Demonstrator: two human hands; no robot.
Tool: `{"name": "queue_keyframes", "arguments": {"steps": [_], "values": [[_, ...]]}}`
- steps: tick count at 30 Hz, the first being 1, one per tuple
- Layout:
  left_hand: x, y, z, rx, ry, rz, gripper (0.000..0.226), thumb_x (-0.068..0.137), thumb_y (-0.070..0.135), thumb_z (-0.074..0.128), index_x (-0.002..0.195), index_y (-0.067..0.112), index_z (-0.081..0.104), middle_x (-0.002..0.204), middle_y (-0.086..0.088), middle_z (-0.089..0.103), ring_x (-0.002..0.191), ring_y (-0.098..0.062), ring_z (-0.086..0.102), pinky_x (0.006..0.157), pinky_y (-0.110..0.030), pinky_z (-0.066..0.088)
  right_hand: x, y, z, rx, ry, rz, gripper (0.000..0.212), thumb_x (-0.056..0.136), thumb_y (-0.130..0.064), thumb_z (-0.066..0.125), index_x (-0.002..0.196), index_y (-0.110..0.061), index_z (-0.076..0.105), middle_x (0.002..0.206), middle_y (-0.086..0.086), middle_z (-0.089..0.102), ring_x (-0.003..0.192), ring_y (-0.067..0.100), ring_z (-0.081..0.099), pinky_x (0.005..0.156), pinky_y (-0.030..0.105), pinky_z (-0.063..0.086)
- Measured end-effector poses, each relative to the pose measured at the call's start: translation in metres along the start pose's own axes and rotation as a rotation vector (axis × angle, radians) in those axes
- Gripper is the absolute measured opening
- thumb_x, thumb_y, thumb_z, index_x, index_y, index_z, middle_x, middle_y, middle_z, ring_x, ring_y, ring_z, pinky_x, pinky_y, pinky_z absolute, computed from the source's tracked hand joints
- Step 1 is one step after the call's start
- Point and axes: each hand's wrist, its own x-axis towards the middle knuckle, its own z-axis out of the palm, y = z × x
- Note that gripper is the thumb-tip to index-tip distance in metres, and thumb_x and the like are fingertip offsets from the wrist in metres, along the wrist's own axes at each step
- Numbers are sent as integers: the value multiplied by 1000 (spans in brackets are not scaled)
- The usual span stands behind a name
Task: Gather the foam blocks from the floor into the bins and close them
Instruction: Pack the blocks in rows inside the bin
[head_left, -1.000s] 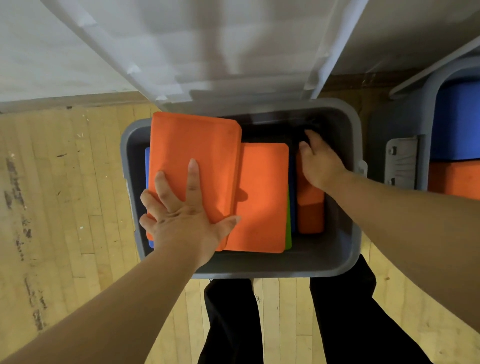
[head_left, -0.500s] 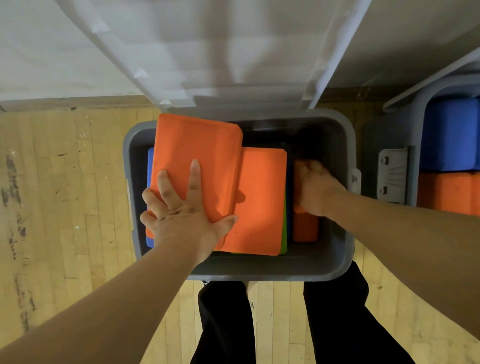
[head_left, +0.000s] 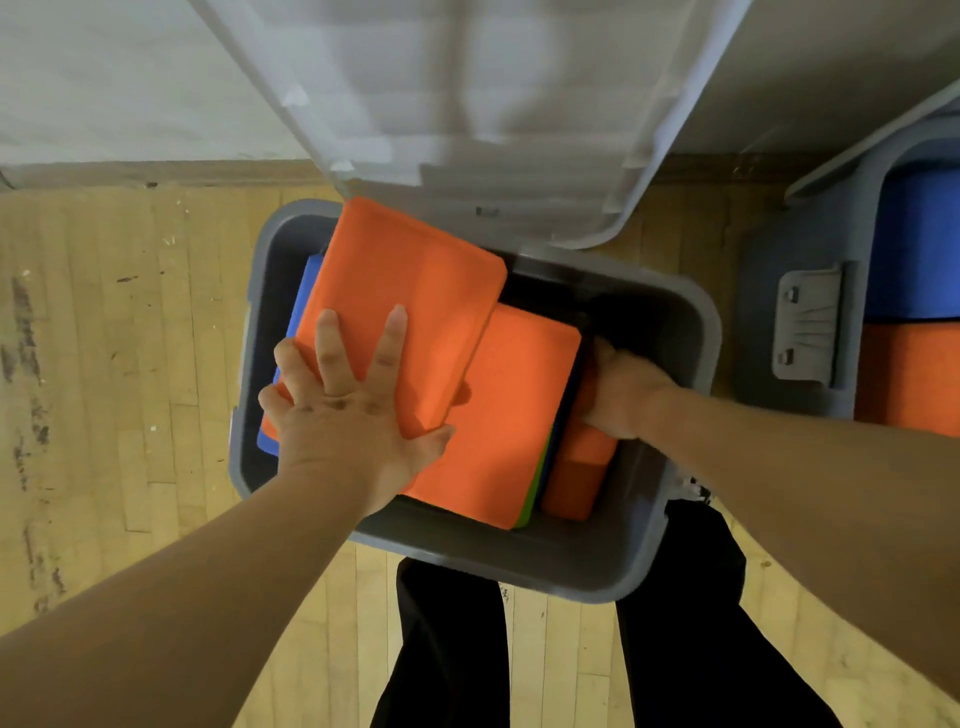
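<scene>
The grey bin (head_left: 597, 577) stands on the wood floor at its far edge by the wall, with its pale lid (head_left: 467, 104) raised. A second bin (head_left: 810, 249) sits just beside it to the right. The blocks lie inside the grey bin. The top orange block (head_left: 415, 270) is tilted over the far-left rim, across a flat orange block (head_left: 519, 405). A narrow orange block (head_left: 576, 478) stands on edge at the right wall. They look light, springy and matte, so they probably grip well. A flat palm or the long edges should serve best. The left hand (head_left: 343, 415) presses the top block with its fingers (head_left: 395, 332) spread. The right hand (head_left: 623, 387) curls over the narrow block's far end, fingertips hidden. No brand or writing is legible.
</scene>
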Motion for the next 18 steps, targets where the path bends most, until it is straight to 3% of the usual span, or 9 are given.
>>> {"name": "queue_keyframes", "arguments": {"steps": [4,8,12,18], "values": [[0,-6,6,34,50,34,125,67,97,43,135,49,-51,160,-15,-22,145,-53,5,111,-66,27,5,-4,21,-65,92,-15,77,86,-36,57,154,-15,29,137,16,52,114,35,58,97,41,50],[1,-7,13,25,81,42,123,66,97,40,135,49,-51,160,-14,-22,145,-53,7,110,-67,30,17,-7,33,-67,87,54,86,78,-58,51,153,-22,30,136,15,49,116,39,55,92,47,47],[2,-8,16,13,101,52,124,67,96,42,137,49,-48,160,-14,-21,144,-53,7,110,-68,29,-1,-13,32,-100,106,100,79,89,-51,62,153,-18,29,141,15,50,126,39,51,96,45,44],[1,-8,16,-26,117,73,122,69,96,41,144,49,-42,161,-13,-21,146,-54,5,111,-70,26,-3,-11,28,-139,104,51,63,93,-41,64,146,-14,42,132,15,60,116,38,62,92,42,55]]}}
